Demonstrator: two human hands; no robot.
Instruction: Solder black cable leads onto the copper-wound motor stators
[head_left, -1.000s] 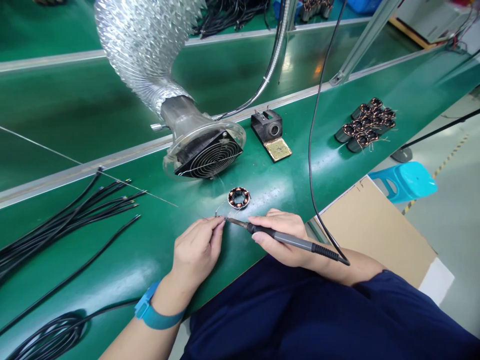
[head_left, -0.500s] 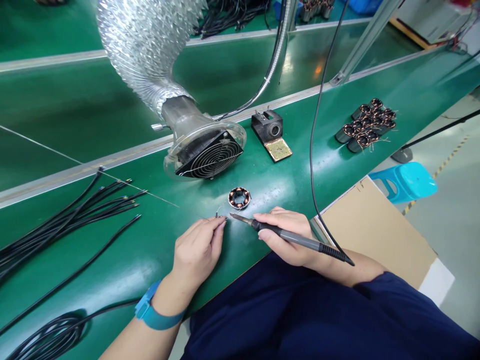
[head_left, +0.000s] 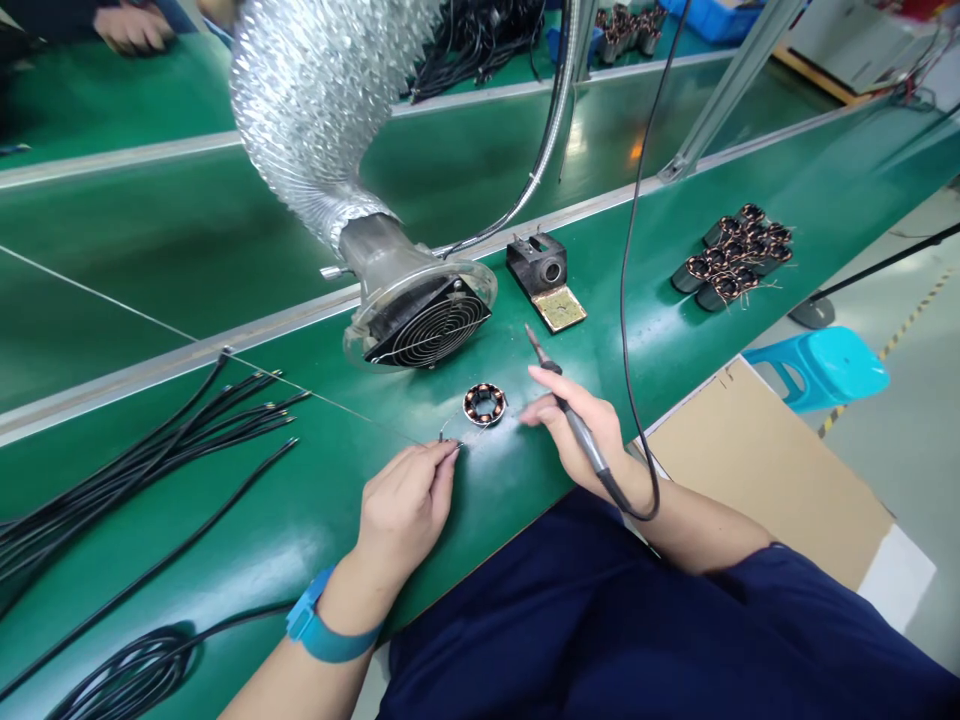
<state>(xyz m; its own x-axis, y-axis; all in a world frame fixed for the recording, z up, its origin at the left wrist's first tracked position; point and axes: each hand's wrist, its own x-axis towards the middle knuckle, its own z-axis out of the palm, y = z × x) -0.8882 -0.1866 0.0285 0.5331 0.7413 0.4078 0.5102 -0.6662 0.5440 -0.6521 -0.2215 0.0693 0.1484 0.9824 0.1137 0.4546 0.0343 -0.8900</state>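
Just beside the copper-wound ring [head_left: 472, 408], the left hand [head_left: 405, 500] pinches thin wires [head_left: 462, 446], presumably steadying them, while the right hand [head_left: 604, 424] grips the soldering iron [head_left: 581, 430], tip angled away.

Smooth, glossy green worktop [head_left: 315, 530] gleaming under the copper-wound ring [head_left: 473, 405]! Beyond that ring, crinkled silvery foil duct [head_left: 322, 110]; right of it, matt brown board [head_left: 765, 480] and shiny blue plastic stool [head_left: 836, 365]; below it, navy cloth [head_left: 585, 630].

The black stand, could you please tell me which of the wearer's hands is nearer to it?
Right. The right hand, holding the iron, is in front of the stand; the left hand is farther, to the front left.
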